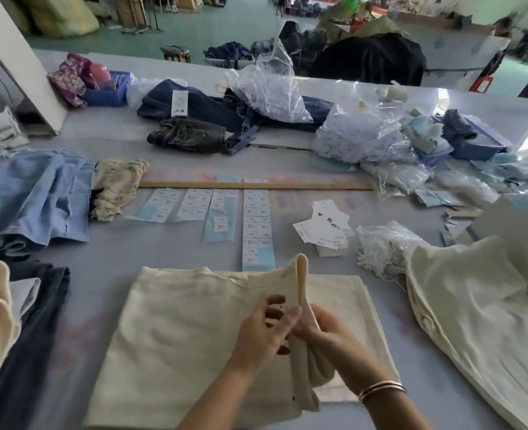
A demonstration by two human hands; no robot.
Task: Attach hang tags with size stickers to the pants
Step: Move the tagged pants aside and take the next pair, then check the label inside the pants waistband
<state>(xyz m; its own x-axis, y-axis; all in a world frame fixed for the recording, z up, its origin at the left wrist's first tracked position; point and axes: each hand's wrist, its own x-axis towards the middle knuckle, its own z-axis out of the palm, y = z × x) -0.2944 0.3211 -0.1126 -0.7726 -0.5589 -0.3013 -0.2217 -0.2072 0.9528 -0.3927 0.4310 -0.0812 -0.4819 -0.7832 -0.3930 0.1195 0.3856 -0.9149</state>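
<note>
Pale grey surface stretches across my view, crowded with garments and bags. Front and centre I see cream pants lying flat, one edge lifted into a raised fold. My left hand has fingers curled at that fold, thumb meeting the cloth, and my right hand is clamped on the same strip from the other side, bangles on the wrist. Just beyond the pants, sticker sheets lie in rows, with a wooden ruler behind them. To the right of those, a loose stack of hang tags sits beside a bag of white strings. More cream pants drape at right; dark jeans lie at left.
</note>
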